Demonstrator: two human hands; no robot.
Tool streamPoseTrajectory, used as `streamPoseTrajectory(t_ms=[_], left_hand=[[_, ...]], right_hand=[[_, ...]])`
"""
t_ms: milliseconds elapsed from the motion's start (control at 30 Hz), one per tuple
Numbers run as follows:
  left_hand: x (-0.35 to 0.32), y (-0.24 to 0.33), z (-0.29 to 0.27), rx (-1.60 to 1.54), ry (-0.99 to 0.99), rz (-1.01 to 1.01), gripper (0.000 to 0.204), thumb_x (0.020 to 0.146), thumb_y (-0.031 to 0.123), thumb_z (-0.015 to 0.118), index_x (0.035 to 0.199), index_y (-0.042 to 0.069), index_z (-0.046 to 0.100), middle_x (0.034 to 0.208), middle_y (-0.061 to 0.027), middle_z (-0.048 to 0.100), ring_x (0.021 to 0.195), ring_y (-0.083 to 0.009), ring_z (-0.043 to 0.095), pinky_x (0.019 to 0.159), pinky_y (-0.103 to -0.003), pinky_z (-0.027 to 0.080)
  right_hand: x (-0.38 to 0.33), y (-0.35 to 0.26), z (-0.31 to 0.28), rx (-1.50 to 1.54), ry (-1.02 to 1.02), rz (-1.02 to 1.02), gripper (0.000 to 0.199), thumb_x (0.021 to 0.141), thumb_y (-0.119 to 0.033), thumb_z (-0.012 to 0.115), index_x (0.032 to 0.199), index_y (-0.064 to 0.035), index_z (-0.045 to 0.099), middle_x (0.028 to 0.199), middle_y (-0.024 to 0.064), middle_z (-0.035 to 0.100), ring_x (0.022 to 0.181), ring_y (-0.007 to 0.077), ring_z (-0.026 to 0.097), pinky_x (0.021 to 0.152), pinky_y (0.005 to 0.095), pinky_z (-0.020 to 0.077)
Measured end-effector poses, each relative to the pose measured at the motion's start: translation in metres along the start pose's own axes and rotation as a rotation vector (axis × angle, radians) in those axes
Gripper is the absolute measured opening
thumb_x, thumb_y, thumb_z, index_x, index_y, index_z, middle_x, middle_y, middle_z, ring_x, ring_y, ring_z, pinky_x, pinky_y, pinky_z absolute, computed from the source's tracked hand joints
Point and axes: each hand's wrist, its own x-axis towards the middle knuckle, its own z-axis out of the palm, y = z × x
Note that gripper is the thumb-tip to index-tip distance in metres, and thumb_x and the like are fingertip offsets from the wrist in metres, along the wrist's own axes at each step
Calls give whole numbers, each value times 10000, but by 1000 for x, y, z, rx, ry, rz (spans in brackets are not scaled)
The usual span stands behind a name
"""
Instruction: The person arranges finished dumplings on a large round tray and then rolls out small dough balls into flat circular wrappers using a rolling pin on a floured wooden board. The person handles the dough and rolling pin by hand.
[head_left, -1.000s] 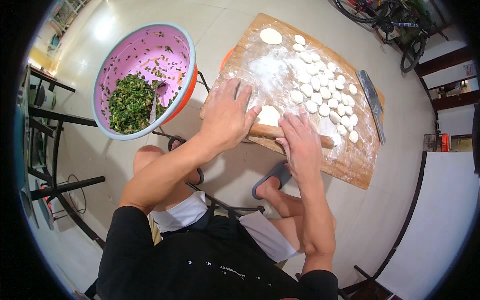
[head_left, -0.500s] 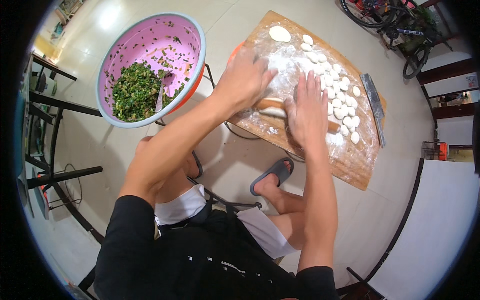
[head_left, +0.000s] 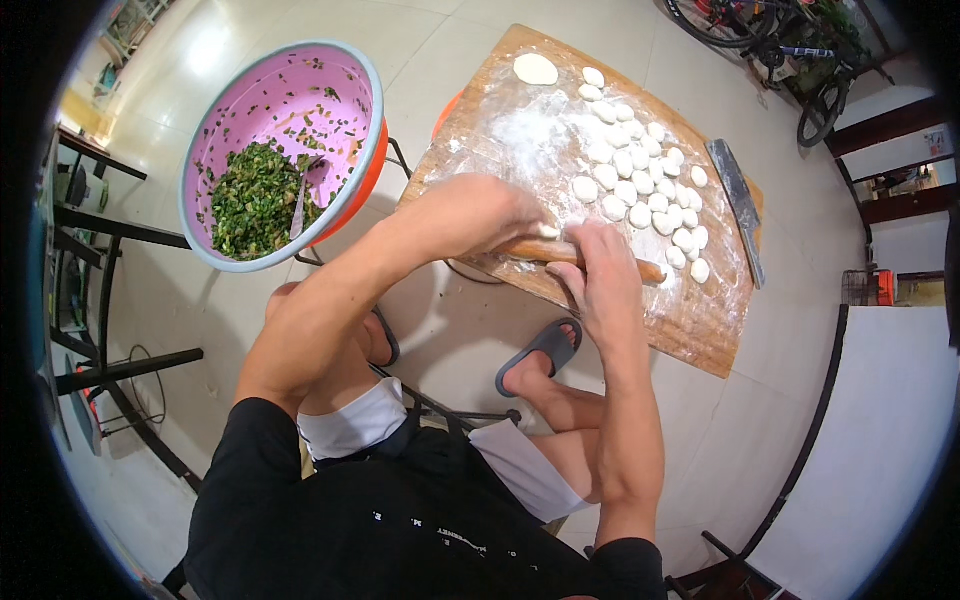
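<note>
On the floured wooden board [head_left: 700, 340], my right hand [head_left: 608, 265] curls round the wooden rolling pin [head_left: 650, 271], thumb on the near side and fingers over the top. My left hand [head_left: 492, 212] is closed at the far side of the pin, pinching a small white piece of dough [head_left: 548, 231]; its fingers are partly hidden by the back of the hand. Several small dough pieces [head_left: 641, 182] lie right of my hands, dusted with flour. A flattened dough round [head_left: 535, 69] rests by the board's far left corner.
A pink basin [head_left: 345, 90] with chopped green filling [head_left: 250, 195] and a spoon [head_left: 299, 205] stands left of the board. A broad-bladed knife [head_left: 735, 210] lies along the board's right edge. Bicycles [head_left: 790, 50] stand far right. Black metal legs [head_left: 130, 225] are at left.
Both hands were flat on the rolling pin. Now my left hand has curled in to pinch the dough and my right hand's fingers have bent round the pin. The view has shifted slightly.
</note>
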Motion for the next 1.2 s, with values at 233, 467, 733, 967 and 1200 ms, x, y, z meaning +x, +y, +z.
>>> streamPoseTrajectory(t_ms=[233,467,733,967,1200], left_hand=[[4,-5,1,-13,97,-328,385,1103,328,572,1108,-7,763,964,-279,736,956,-489,699,859,-544,551],[-19,-11,13,191,507,-248,399,1084,339,599,1214,-26,694,1109,-271,668,1114,-471,626,991,-553,495],[41,-38,14,393,782,-204,403,1066,311,623,1297,-19,630,1249,-228,620,1159,-434,586,1005,-546,466],[27,-40,8,138,385,-21,342,1050,317,658,1227,35,734,1162,-200,662,1178,-405,611,1027,-499,492],[20,-14,4,187,46,-144,294,989,285,715,1179,64,755,1043,-181,741,1024,-400,711,908,-509,565]], right_hand=[[-28,-9,-11,-3,27,-27,339,850,-171,836,1142,-74,695,1088,114,681,1030,351,662,877,464,542],[-17,-8,-7,69,28,68,371,874,-158,823,1214,-60,714,1247,142,690,1185,375,647,1002,485,530],[62,14,19,-372,89,88,693,1067,-391,588,1629,-8,450,1743,192,368,1632,379,292,1337,548,198],[18,-16,11,-378,26,69,665,1017,-364,686,1566,-28,518,1680,214,422,1584,407,346,1298,572,264],[-25,-23,12,-77,134,-30,377,867,-54,787,1230,-53,685,1138,114,681,1061,358,661,907,472,532]])
